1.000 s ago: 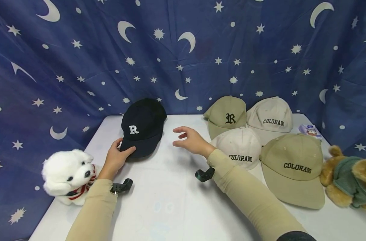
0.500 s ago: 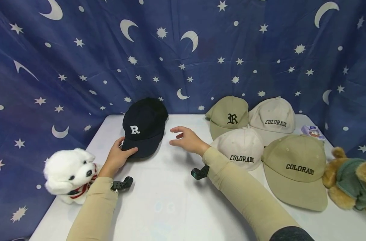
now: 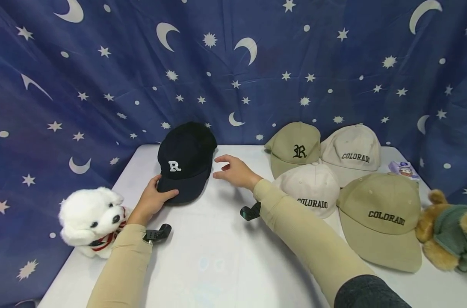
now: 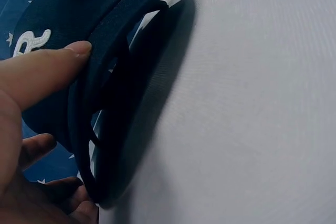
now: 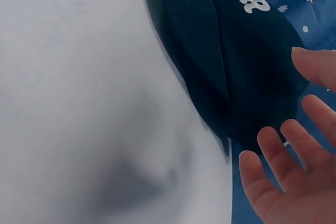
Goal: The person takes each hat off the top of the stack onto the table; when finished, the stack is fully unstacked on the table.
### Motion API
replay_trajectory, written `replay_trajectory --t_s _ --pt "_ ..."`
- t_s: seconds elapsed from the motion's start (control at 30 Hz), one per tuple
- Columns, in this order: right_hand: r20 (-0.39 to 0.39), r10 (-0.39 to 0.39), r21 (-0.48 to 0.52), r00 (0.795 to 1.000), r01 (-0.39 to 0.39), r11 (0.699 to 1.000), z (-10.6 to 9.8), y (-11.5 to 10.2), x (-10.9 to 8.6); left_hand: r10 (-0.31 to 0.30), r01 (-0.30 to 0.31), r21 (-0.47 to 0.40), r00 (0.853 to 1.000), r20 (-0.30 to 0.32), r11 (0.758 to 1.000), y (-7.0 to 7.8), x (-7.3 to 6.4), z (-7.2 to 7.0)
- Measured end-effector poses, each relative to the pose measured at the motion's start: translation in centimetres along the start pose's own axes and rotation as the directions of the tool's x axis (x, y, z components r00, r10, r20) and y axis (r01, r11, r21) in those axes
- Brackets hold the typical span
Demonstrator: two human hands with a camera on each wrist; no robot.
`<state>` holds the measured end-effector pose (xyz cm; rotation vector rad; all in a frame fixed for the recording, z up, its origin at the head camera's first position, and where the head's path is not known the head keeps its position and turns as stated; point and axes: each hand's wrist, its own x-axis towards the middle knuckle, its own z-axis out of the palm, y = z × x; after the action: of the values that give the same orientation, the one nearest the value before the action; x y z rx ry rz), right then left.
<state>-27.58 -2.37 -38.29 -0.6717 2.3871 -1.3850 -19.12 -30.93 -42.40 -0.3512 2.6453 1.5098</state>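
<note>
A dark baseball cap point(image 3: 189, 149) with a white R stands at the back left of the white table, brim toward me. My left hand point(image 3: 150, 201) grips the left side of its brim. In the left wrist view the thumb point(image 4: 50, 69) lies on top of the brim point(image 4: 113, 32), and the other fingers are at its edge. Under the brim a gap and a shadow show. My right hand point(image 3: 237, 172) hovers at the cap's right side, holding nothing, its fingers spread and loosely bent in the right wrist view.
Right of the hands sit a tan R cap point(image 3: 295, 145), two cream Colorado caps point(image 3: 308, 188) point(image 3: 353, 147) and a tan Colorado cap point(image 3: 381, 214). A white plush dog point(image 3: 89, 218) is at left, a brown plush toy point(image 3: 453, 231) at right. Behind them: a small purple packet point(image 3: 403, 169) and a starry blue curtain point(image 3: 202, 64).
My right hand has moved left and slightly away from me, closer to the dark cap. The left hand keeps its hold on the brim. The head view has shifted slightly.
</note>
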Motion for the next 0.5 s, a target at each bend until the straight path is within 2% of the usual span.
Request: replay_trajectory --t_s 0.27,0.5 --pt "0.021 -0.024 0.099 1.000 0.021 0.995 0.8 -0.8 1.6 -0.008 0.008 0.027 1.000 -0.024 1.000 0.1 -0.1 0.6" --pt "0.026 -0.024 0.080 0.999 0.022 0.997 1.2 -1.1 2.7 -0.017 0.018 0.019 0.999 -0.036 1.000 -0.4 0.0 0.4"
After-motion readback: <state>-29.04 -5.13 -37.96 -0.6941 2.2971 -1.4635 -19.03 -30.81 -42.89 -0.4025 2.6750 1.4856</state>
